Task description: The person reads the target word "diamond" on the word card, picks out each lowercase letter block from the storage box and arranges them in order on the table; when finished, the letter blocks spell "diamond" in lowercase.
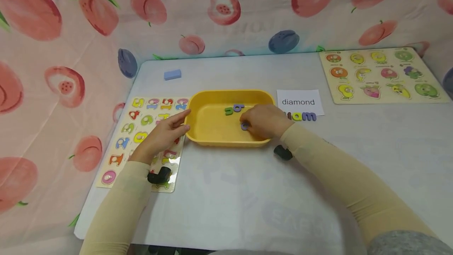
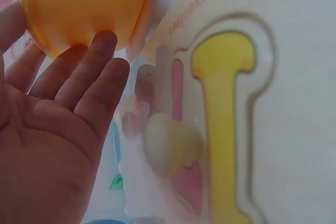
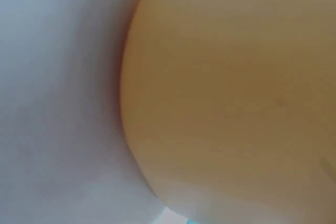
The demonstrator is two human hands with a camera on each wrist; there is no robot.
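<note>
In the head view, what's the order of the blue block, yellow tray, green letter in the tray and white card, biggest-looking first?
1. Yellow tray
2. White card
3. Blue block
4. Green letter

The tray [image 1: 212, 123] under the right grip [image 1: 265, 122] looks like smooth plastic with a soft sheen. Beneath the left grip [image 1: 161, 137], the number board [image 1: 122, 146] looks glossy. Just beside the right grip, the word card [image 1: 301, 101] resembles matt paper. Beyond both grips, the backdrop [image 1: 198, 19] looks like creased cloth.

Tray [image 1: 212, 129], blue block [image 1: 172, 74] on white table [image 1: 230, 200]
</note>
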